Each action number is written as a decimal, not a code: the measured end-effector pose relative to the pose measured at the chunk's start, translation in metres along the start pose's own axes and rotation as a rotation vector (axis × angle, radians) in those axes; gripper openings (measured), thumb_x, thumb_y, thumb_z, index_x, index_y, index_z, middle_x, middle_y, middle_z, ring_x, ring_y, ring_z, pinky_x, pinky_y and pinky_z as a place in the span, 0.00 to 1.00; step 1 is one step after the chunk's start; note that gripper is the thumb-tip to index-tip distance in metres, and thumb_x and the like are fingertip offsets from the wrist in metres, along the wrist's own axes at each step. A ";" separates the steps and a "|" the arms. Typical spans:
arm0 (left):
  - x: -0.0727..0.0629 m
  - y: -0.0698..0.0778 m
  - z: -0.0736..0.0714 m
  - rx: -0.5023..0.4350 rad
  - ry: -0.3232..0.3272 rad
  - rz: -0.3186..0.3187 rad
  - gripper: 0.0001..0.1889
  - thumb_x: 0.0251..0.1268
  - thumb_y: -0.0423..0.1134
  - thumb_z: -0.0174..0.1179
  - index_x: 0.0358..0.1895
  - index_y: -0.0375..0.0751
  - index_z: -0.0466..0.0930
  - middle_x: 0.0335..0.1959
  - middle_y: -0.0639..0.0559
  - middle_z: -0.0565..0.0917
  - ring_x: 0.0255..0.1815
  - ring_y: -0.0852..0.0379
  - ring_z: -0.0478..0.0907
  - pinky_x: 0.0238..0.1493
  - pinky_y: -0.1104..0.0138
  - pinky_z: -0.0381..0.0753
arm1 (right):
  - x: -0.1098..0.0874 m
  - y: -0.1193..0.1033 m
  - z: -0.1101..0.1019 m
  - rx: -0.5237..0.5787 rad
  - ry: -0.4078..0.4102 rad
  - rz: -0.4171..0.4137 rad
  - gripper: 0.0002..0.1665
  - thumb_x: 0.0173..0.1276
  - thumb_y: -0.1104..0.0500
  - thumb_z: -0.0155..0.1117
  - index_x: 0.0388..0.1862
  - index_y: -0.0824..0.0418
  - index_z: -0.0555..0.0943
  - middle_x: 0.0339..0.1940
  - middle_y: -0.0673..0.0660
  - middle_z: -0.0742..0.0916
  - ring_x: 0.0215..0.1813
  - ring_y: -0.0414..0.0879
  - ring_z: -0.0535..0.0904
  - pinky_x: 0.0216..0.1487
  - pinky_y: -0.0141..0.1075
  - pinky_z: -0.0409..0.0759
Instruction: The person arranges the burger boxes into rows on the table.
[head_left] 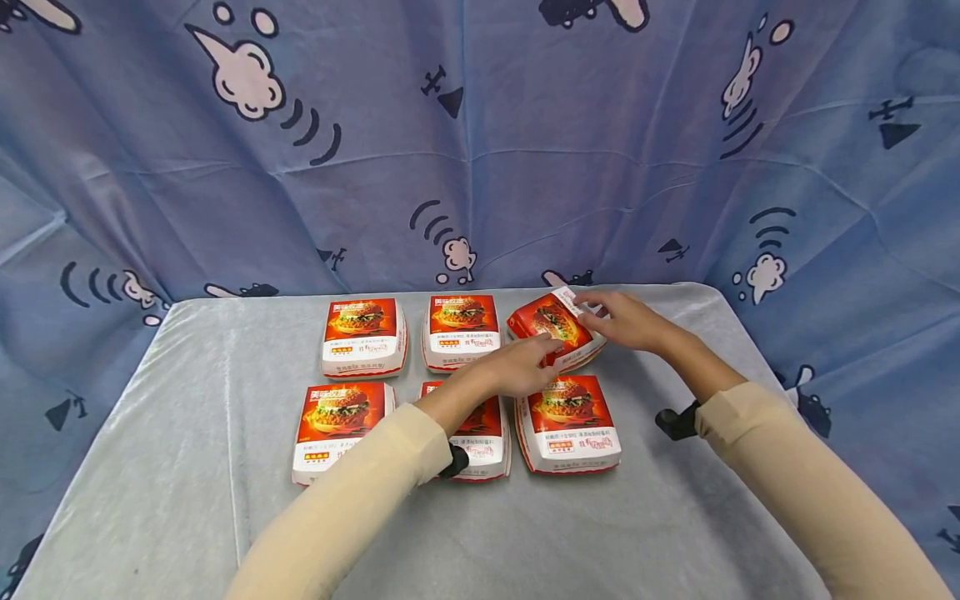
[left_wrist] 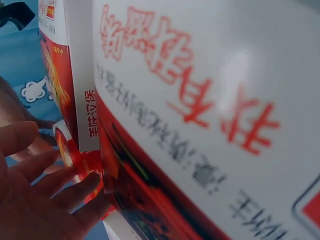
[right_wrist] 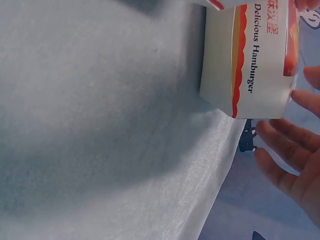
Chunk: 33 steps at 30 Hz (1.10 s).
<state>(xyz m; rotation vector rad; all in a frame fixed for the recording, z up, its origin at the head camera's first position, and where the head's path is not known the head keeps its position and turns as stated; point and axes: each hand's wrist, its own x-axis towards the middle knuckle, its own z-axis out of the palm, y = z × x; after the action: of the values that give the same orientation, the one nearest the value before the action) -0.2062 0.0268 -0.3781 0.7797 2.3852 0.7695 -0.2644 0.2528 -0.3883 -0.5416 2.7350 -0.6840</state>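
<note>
At the back right of the table, a red and white hamburger box (head_left: 553,323) sits turned at an angle to the others. My left hand (head_left: 521,367) reaches over the front row to its near left side, with fingers extended. At its right side is my right hand (head_left: 628,320), the fingertips right at the box's edge. Spread fingers of the right hand (right_wrist: 292,162) show beside the box's white "Delicious Hamburger" side (right_wrist: 262,65) in the right wrist view. In the left wrist view, the left hand's fingers (left_wrist: 55,187) are spread, and a nearer box (left_wrist: 215,95) fills much of the picture.
Two like boxes stand in the back row, a left one (head_left: 362,337) and a middle one (head_left: 460,332). The front row has a left box (head_left: 337,417), a middle box (head_left: 480,446) partly behind my left arm, and a right box (head_left: 570,425). A grey cloth covers the table (head_left: 187,417); a blue patterned curtain (head_left: 375,208) hangs behind.
</note>
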 end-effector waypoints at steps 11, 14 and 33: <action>0.001 -0.001 0.000 0.002 0.018 0.007 0.29 0.76 0.42 0.47 0.77 0.38 0.60 0.80 0.40 0.52 0.80 0.49 0.49 0.76 0.63 0.51 | 0.005 -0.009 0.000 0.001 -0.013 -0.049 0.29 0.73 0.69 0.51 0.73 0.69 0.66 0.75 0.72 0.65 0.76 0.68 0.56 0.72 0.64 0.55; 0.002 -0.001 0.000 -0.001 0.024 -0.002 0.30 0.75 0.42 0.48 0.76 0.34 0.60 0.80 0.39 0.51 0.80 0.49 0.48 0.76 0.64 0.52 | 0.006 -0.009 0.001 -0.022 -0.014 -0.028 0.27 0.70 0.67 0.54 0.68 0.69 0.70 0.74 0.71 0.66 0.75 0.68 0.58 0.71 0.64 0.57; 0.000 0.001 -0.001 -0.019 0.000 0.002 0.29 0.77 0.41 0.50 0.77 0.41 0.59 0.78 0.44 0.59 0.78 0.51 0.54 0.76 0.60 0.54 | 0.001 -0.003 0.002 -0.076 0.002 -0.037 0.36 0.68 0.59 0.60 0.75 0.62 0.66 0.71 0.72 0.70 0.70 0.68 0.65 0.65 0.68 0.63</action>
<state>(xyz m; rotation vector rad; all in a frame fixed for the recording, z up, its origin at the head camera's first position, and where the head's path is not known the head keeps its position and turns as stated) -0.2065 0.0267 -0.3764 0.7739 2.3742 0.7919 -0.2639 0.2490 -0.3890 -0.6103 2.7683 -0.5920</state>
